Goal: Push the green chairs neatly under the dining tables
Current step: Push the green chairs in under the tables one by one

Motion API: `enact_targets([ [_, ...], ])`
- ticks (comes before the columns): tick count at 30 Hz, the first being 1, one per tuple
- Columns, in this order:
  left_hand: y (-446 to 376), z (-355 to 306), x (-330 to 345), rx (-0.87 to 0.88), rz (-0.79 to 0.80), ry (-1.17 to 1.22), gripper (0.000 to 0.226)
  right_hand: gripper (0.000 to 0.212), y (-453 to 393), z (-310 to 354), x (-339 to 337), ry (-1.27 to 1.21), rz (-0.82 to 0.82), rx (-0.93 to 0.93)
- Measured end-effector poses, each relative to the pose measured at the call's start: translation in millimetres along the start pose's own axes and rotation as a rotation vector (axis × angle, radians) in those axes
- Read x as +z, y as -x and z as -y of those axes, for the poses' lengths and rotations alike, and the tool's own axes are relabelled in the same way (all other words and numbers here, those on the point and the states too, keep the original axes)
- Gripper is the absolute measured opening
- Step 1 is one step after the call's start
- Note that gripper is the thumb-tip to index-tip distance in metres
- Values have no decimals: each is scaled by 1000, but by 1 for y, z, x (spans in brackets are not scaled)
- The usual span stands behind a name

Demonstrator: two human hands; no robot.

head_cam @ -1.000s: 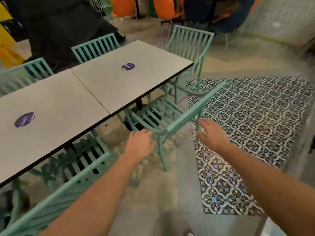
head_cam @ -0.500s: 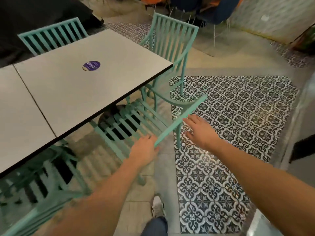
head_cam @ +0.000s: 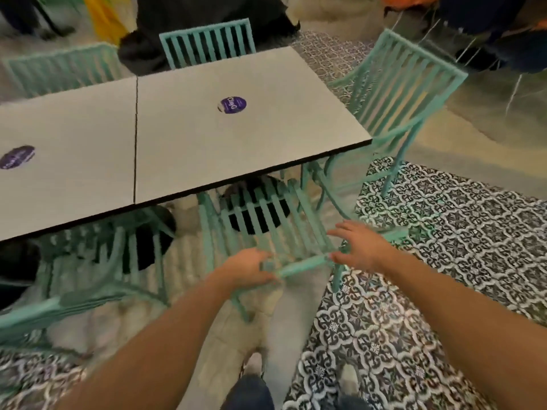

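The person is standing at the near side of two pale grey rectangular counters point(head_cam: 183, 137) set end to end, each carrying a round purple sticker point(head_cam: 231, 105). Both hands are reaching to the top rail of a mint-green slatted metal chair point(head_cam: 266, 220), whose seat is lying partly under the right counter's near edge. The left hand point(head_cam: 247, 269) is gripping the rail, fingers curled round it. The right hand point(head_cam: 359, 247) is lying against the same rail further right, fingers spread and fairly straight, thumb beside the bar. Another green slatted chair point(head_cam: 396, 96) is standing at the counter's right end, angled outward over the patterned black-and-white floor tiles point(head_cam: 444, 261). More green chairs are sitting along the far side point(head_cam: 207, 42) and at near left point(head_cam: 97, 261), blurred.
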State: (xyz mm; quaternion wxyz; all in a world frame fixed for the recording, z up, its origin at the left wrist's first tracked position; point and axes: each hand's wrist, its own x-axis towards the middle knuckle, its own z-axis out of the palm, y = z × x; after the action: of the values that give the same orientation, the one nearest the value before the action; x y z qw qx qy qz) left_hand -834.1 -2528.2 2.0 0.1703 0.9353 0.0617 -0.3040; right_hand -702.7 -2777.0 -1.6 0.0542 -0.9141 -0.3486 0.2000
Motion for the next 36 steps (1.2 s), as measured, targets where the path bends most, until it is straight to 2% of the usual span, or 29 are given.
enact_targets([
  [3,4,-9,14,-125,-13,53,60,59,1,-27,4,13,33,-55],
  [7,7,-14,37,-238,-106,53,53,48,7,-61,7,73,44,-76],
  [11,13,-19,53,-295,-184,-3,42,48,8,-77,15,215,90,23],
  [19,16,-18,58,-296,-220,-76,38,59,8,-77,26,175,87,116],
  [36,16,5,60,-285,-276,14,27,57,3,-63,25,147,45,120],
])
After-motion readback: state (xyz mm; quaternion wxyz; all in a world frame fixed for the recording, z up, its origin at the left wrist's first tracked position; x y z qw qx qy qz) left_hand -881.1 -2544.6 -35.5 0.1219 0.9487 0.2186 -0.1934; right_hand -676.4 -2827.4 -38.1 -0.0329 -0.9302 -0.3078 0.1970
